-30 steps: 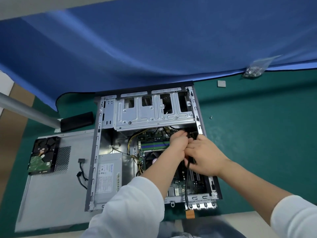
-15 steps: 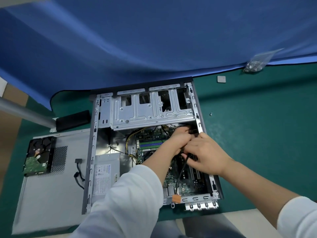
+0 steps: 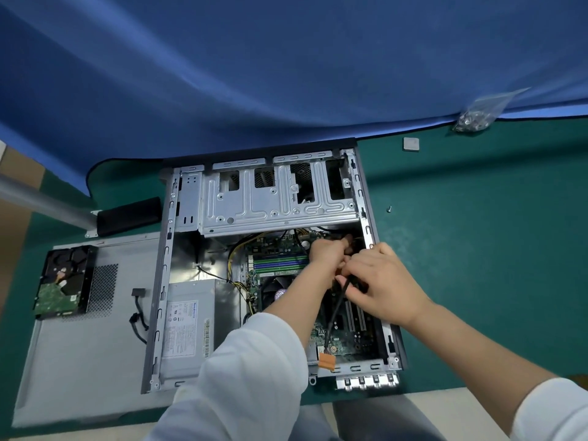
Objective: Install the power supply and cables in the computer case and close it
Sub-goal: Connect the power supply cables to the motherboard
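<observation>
A hard drive (image 3: pixel 62 281), circuit board up, lies at far left on the detached grey side panel (image 3: pixel 79 361), which rests flat on the green mat (image 3: pixel 477 249). A loose black cable (image 3: pixel 139 308) with a small connector lies on the panel, just beside the case wall. Behind the panel, a black block (image 3: pixel 129 216) sits at the foot of a grey pole (image 3: pixel 41 200).

The computer case (image 3: pixel 369 224) lies open on its side at centre. The power supply (image 3: pixel 191 326) sits in the near-left corner of the case, label up, with yellow and black wires (image 3: pixel 235 259) running from it toward the motherboard (image 3: pixel 280 259). A bare metal drive cage (image 3: pixel 276 198) spans the far end of the case.

The left hand (image 3: pixel 327 251) reaches over the motherboard to its far right corner, fingers curled round a connector there; the connector itself is mostly hidden. The right hand (image 3: pixel 385 281), touching the left, pinches a black cable (image 3: pixel 335 313) that hangs down to an orange connector (image 3: pixel 327 361) at the near edge of the case.

To the right, on the mat, lie a single screw (image 3: pixel 388 209), a small grey square (image 3: pixel 411 143) and a clear bag of screws (image 3: pixel 477 114), the last at the hem of the blue cloth (image 3: pixel 286 74).
</observation>
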